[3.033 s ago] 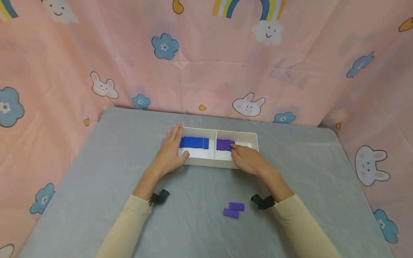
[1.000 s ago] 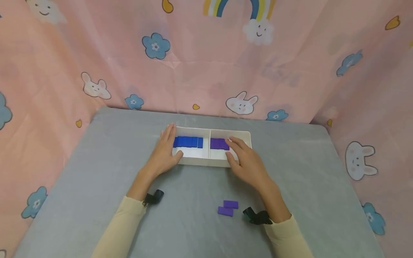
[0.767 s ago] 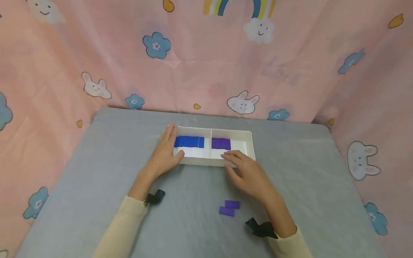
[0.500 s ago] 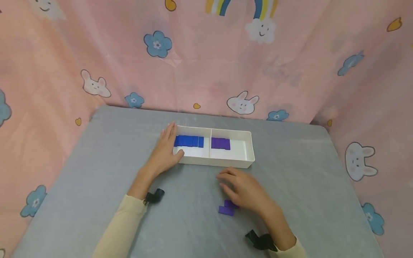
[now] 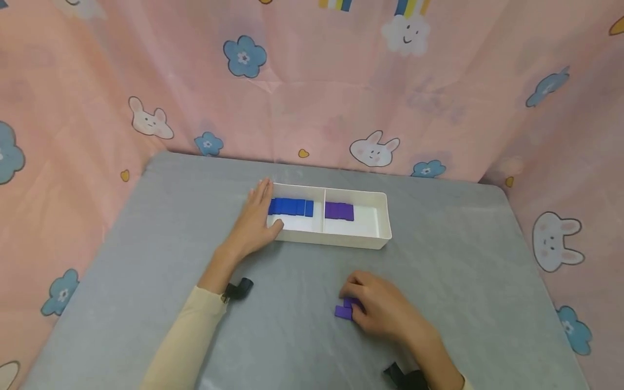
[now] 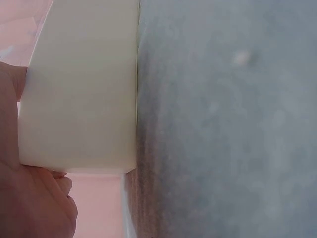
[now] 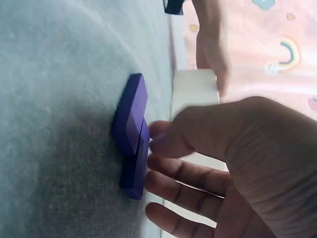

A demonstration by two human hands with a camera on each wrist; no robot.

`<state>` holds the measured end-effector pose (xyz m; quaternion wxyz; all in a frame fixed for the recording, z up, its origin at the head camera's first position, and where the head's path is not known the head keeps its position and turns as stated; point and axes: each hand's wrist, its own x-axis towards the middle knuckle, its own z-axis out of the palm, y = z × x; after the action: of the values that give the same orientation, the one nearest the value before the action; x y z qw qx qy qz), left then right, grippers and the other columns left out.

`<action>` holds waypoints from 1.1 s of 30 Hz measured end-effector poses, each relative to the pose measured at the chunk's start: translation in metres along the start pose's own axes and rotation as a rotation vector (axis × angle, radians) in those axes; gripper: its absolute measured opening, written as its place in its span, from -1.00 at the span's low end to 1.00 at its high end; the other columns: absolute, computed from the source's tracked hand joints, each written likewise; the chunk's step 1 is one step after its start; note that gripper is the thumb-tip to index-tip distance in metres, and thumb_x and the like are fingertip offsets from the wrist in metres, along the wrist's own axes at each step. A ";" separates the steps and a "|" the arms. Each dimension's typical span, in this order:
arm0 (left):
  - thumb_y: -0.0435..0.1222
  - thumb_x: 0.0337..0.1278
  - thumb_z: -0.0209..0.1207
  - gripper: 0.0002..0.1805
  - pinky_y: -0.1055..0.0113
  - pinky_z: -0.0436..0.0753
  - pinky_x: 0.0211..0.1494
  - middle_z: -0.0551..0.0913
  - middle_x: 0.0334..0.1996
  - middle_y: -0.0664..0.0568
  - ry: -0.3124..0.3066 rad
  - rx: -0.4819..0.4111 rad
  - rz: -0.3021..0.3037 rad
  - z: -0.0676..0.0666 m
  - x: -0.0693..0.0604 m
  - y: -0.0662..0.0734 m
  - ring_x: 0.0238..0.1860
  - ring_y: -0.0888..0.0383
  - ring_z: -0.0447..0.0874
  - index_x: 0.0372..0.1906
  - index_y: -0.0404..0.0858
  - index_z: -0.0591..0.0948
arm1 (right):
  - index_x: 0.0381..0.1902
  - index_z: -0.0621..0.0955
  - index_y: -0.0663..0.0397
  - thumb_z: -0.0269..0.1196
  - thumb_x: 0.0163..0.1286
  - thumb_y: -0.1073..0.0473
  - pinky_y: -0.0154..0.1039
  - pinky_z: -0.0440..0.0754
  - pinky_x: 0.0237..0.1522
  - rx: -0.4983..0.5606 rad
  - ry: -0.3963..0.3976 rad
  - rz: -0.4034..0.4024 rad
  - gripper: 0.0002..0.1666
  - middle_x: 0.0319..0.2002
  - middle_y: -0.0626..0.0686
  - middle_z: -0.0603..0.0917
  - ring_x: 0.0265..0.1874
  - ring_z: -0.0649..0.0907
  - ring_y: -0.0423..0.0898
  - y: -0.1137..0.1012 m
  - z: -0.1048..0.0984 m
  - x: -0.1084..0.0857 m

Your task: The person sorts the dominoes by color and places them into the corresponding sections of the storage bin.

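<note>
A white two-compartment box stands on the table. Several blue tiles lie in a row in its left compartment, and several purple tiles in its right one. My left hand holds the box's left end, with the thumb at the front rim and the fingers along the end wall. In front of the box, my right hand is at two loose purple tiles, a nearer one and a farther one. Its thumb and index finger are at the farther tile, without a clear pinch; part of that tile is hidden in the head view.
The grey cloth-covered table reaches back to a pink printed curtain, which also hangs at both sides. A black wrist camera sits on the left wrist, another on the right.
My right hand has left the purple tiles inside the box and come back over the front wall to the two loose tiles. The left hand stays at the box's left end.
</note>
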<state>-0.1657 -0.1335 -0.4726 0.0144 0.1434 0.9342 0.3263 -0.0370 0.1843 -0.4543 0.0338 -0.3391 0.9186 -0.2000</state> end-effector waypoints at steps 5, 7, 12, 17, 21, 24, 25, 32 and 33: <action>-0.13 0.32 0.14 0.05 -0.04 -0.22 0.74 -0.24 0.75 -0.06 0.004 0.012 -0.005 0.000 0.000 -0.002 0.74 -0.12 -0.32 0.73 -0.28 -0.15 | -0.20 0.77 -0.04 0.35 0.08 0.41 -0.22 0.67 -0.21 0.027 -0.008 -0.013 -0.66 -0.19 -0.16 0.62 -0.25 0.59 -0.25 -0.002 0.002 -0.003; -0.13 0.32 0.15 0.05 -0.05 -0.21 0.74 -0.23 0.75 -0.07 0.007 0.016 -0.004 -0.001 0.001 -0.003 0.74 -0.13 -0.31 0.73 -0.29 -0.14 | -0.18 0.78 -0.03 0.35 0.09 0.42 -0.24 0.67 -0.21 0.032 -0.027 -0.005 -0.65 -0.19 -0.14 0.62 -0.26 0.59 -0.25 -0.002 0.001 -0.003; -0.13 0.32 0.16 0.05 -0.06 -0.22 0.74 -0.23 0.75 -0.08 -0.008 0.017 -0.006 0.000 -0.001 -0.002 0.74 -0.12 -0.32 0.73 -0.29 -0.15 | -0.14 0.79 -0.05 0.36 0.12 0.44 -0.26 0.66 -0.24 0.054 -0.073 0.042 -0.62 -0.18 -0.14 0.61 -0.26 0.59 -0.26 -0.003 -0.003 -0.006; -0.14 0.32 0.16 0.05 -0.05 -0.23 0.74 -0.21 0.75 -0.13 0.002 0.018 0.004 0.001 -0.001 -0.002 0.74 -0.12 -0.32 0.72 -0.31 -0.15 | -0.13 0.79 -0.07 0.36 0.09 0.48 -0.23 0.67 -0.26 0.055 -0.068 0.039 -0.57 -0.19 -0.16 0.61 -0.27 0.61 -0.26 0.000 -0.005 -0.007; -0.12 0.32 0.15 0.05 0.00 -0.24 0.74 -0.22 0.75 -0.10 0.000 0.021 0.001 0.001 0.000 -0.001 0.74 -0.07 -0.34 0.72 -0.31 -0.14 | -0.12 0.79 -0.05 0.39 0.12 0.48 -0.24 0.66 -0.27 0.055 -0.084 0.038 -0.58 -0.22 -0.16 0.62 -0.29 0.59 -0.28 0.000 -0.007 -0.006; -0.11 0.33 0.14 0.04 0.04 -0.26 0.74 -0.23 0.75 -0.08 -0.005 0.026 -0.001 0.002 0.001 0.000 0.74 -0.03 -0.36 0.73 -0.30 -0.14 | -0.12 0.79 -0.03 0.40 0.14 0.49 -0.24 0.66 -0.26 0.027 -0.071 0.034 -0.59 -0.24 -0.15 0.62 -0.30 0.58 -0.27 0.000 -0.006 -0.006; -0.11 0.33 0.14 0.04 0.04 -0.26 0.74 -0.23 0.75 -0.08 -0.006 0.025 0.000 0.002 0.002 0.000 0.74 -0.02 -0.36 0.73 -0.30 -0.14 | -0.12 0.78 -0.03 0.39 0.15 0.50 -0.23 0.67 -0.26 0.015 -0.060 0.026 -0.60 -0.24 -0.15 0.62 -0.30 0.59 -0.26 -0.001 -0.006 -0.006; -0.11 0.32 0.14 0.04 0.05 -0.26 0.74 -0.23 0.75 -0.06 -0.004 0.021 -0.002 0.001 0.001 -0.001 0.74 -0.01 -0.37 0.73 -0.29 -0.14 | -0.14 0.79 0.00 0.39 0.19 0.51 -0.25 0.68 -0.28 -0.035 -0.005 -0.005 -0.63 -0.26 -0.12 0.63 -0.29 0.62 -0.21 -0.004 0.000 -0.007; -0.11 0.32 0.14 0.04 0.05 -0.26 0.74 -0.23 0.75 -0.05 -0.002 0.020 -0.004 0.000 0.000 -0.001 0.74 0.00 -0.37 0.73 -0.29 -0.14 | -0.13 0.78 0.00 0.40 0.18 0.51 -0.24 0.68 -0.28 -0.036 -0.007 -0.004 -0.63 -0.26 -0.12 0.63 -0.29 0.62 -0.21 -0.004 0.001 -0.007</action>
<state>-0.1662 -0.1339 -0.4734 0.0146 0.1419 0.9378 0.3165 -0.0293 0.1853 -0.4537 0.0304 -0.3423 0.9213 -0.1821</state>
